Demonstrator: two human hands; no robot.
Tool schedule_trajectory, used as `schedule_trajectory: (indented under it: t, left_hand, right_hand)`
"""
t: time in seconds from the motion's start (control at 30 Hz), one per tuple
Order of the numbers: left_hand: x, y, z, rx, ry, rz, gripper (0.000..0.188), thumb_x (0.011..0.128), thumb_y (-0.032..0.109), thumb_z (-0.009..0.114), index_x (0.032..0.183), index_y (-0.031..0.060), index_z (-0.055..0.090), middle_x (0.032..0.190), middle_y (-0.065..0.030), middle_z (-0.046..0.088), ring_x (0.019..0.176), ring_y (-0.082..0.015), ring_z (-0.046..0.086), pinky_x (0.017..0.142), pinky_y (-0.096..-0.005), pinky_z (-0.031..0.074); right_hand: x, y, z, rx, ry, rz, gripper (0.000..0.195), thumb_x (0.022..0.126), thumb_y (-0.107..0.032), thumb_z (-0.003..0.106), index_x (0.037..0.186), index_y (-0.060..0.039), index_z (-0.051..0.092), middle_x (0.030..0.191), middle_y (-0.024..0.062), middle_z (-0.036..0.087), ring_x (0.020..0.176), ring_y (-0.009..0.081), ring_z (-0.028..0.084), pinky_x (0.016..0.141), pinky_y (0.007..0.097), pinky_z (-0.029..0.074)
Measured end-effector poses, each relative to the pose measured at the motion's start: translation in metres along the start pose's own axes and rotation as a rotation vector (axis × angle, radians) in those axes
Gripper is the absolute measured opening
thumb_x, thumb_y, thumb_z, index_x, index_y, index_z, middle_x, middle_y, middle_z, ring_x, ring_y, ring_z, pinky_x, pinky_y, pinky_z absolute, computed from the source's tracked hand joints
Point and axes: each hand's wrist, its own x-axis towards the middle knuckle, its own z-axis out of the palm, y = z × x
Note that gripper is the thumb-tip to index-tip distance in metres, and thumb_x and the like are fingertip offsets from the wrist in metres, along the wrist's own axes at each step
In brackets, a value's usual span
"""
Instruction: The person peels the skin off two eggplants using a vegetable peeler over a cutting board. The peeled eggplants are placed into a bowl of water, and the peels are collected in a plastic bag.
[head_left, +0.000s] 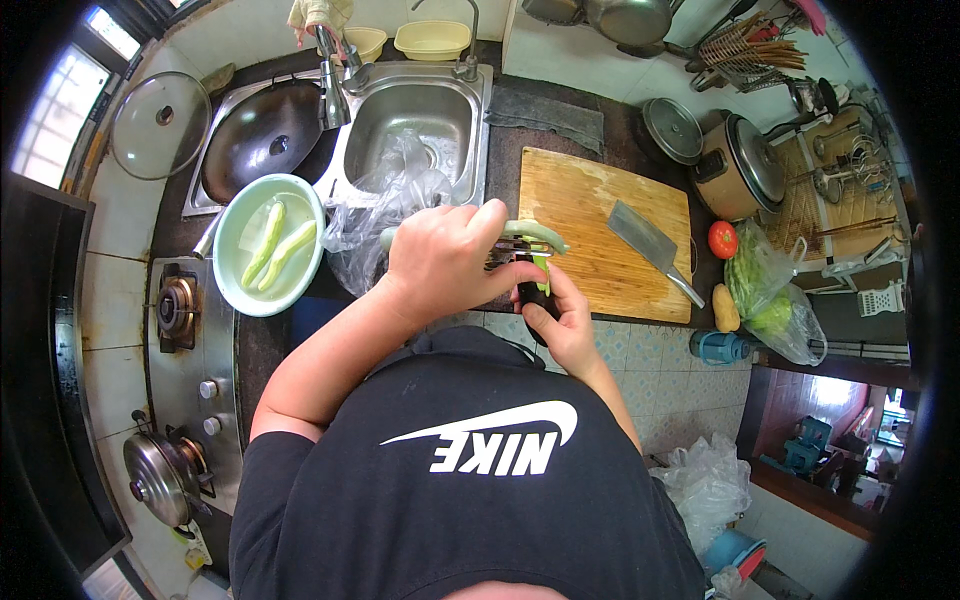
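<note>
My left hand (446, 255) grips a long, slender pale-green gourd (536, 229), whose ends show on both sides of the fist. In my right hand (566, 322) is a vegetable peeler (536, 300) with a dark handle. Its metal head lies against the underside of the gourd, partly covered by my left hand. A bright green strip (541, 271) hangs at the peeler. Left of my hands, two peeled pale-green gourds (265, 244) lie in water in a light green basin (219, 251). Behind my left hand a crumpled clear plastic bag (356, 244) drapes over the counter and sink edge.
A cleaver (643, 235) lies on the wooden cutting board (566, 187). Beyond the bag is a steel sink (375, 112), with a wok (259, 142) beside it. Right of the board sit a tomato (723, 239), a potato (726, 307) and bagged greens (765, 289). A gas stove (196, 345) stands left.
</note>
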Motion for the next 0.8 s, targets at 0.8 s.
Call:
schedule_trajectory:
  t: [0.8]
  left_hand:
    - [-0.024, 0.007, 0.019, -0.026, -0.109, -0.062, 0.051, 0.065, 0.049, 0.073, 0.077, 0.0053, 0.051, 0.057, -0.0108, 0.057, 0.051, -0.0272, 0.059, 0.047, -0.0349, 0.045]
  right_hand:
    - [0.002, 0.009, 0.011, -0.176, 0.14, 0.016, 0.026, 0.086, -0.01, 0.062, 0.109, -0.0006, 0.056, 0.098, 0.0051, 0.06, 0.092, 0.0105, 0.053, 0.081, 0.0253, 0.042]
